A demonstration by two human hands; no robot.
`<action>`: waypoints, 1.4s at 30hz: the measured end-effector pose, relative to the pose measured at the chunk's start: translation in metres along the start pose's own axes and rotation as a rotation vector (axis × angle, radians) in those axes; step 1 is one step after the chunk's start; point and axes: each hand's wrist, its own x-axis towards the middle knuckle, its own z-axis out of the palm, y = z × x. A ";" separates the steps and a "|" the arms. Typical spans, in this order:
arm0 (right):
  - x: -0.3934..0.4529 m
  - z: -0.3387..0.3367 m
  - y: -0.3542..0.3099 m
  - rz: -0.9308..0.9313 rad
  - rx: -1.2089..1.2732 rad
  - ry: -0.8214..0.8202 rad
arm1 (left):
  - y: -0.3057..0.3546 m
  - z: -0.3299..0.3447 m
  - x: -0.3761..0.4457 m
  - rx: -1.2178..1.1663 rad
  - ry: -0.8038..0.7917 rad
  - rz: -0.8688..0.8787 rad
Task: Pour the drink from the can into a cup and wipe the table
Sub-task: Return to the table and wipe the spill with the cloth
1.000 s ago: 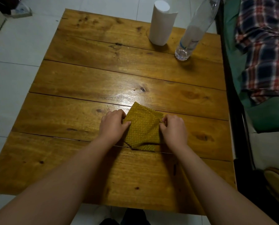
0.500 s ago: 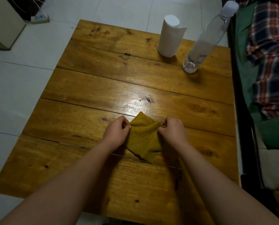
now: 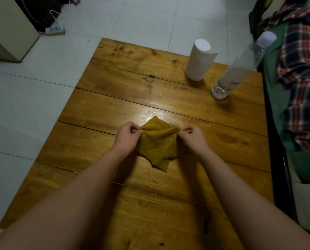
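The left hand (image 3: 128, 137) and right hand (image 3: 195, 138) each pinch an upper corner of the yellow dotted cloth (image 3: 156, 147), which hangs between them (lower tip nearing the worktop (image 3: 114, 98)).

Both forearms are extended to frame centre; the left hand (image 3: 128, 137) and right hand (image 3: 195, 139) are curled, fingers pinched.

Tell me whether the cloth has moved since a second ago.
Yes. The cloth lay flat across the near plank seam of the table; now the left hand and right hand hold it lifted, hanging.
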 end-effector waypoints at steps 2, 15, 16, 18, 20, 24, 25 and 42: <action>0.011 0.011 -0.016 -0.004 0.067 0.009 | 0.005 -0.014 0.014 -0.005 0.026 -0.006; 0.141 0.113 -0.142 0.001 0.231 0.105 | 0.022 -0.113 0.169 -0.035 0.118 -0.030; 0.152 0.119 -0.149 -0.001 0.214 0.127 | 0.024 -0.117 0.181 -0.034 0.121 -0.033; 0.174 0.130 -0.162 -0.005 0.213 0.169 | 0.027 -0.124 0.205 -0.020 0.131 -0.036; 0.192 0.138 -0.171 -0.015 0.224 0.214 | 0.032 -0.127 0.225 -0.003 0.146 -0.024; 0.223 0.145 -0.187 -0.056 0.220 0.254 | 0.042 -0.130 0.259 0.082 0.195 0.036; 0.230 0.146 -0.192 -0.072 0.219 0.263 | 0.045 -0.131 0.266 0.093 0.206 0.046; 0.283 0.156 -0.220 -0.156 0.083 0.307 | 0.068 -0.129 0.343 0.440 0.261 0.148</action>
